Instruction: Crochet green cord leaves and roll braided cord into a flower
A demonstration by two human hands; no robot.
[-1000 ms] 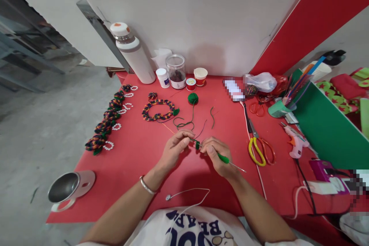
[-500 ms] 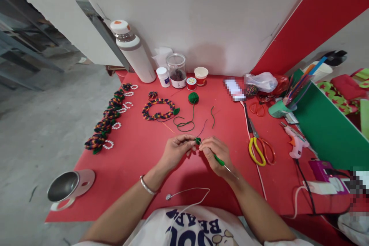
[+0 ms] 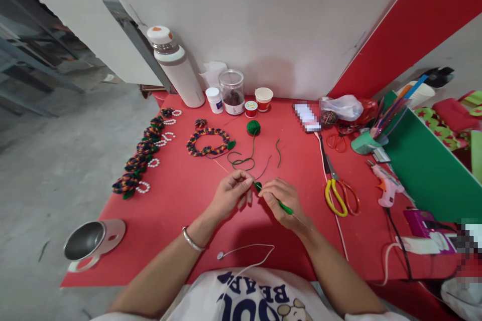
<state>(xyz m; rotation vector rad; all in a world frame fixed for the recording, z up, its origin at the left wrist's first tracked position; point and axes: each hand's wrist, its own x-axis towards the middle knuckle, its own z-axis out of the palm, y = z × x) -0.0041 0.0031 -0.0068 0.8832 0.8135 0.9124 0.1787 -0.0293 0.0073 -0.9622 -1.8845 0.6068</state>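
My right hand is closed round a crochet hook with a green grip, its thin shaft slanting back toward my wrist. At the hook's tip sits a small dark green crocheted piece, just off my right fingertips. My left hand pinches green yarn at thumb and forefinger, slightly left of the piece, with its lower fingers loosely curled. Beyond my hands lies a green yarn ball, its strand looping on the red table. A multicoloured crocheted ring with a green leaf lies to the left.
Several multicoloured crocheted pieces with bead loops line the left side near a mug. A white bottle, clear jar and paper cup stand behind. Rightward are yellow-and-red-handled scissors, a pink glue gun and cables.
My left fingertips have drawn a little up and left, away from the green piece, opening a small gap. My right hand and the hook stay nearly in place.
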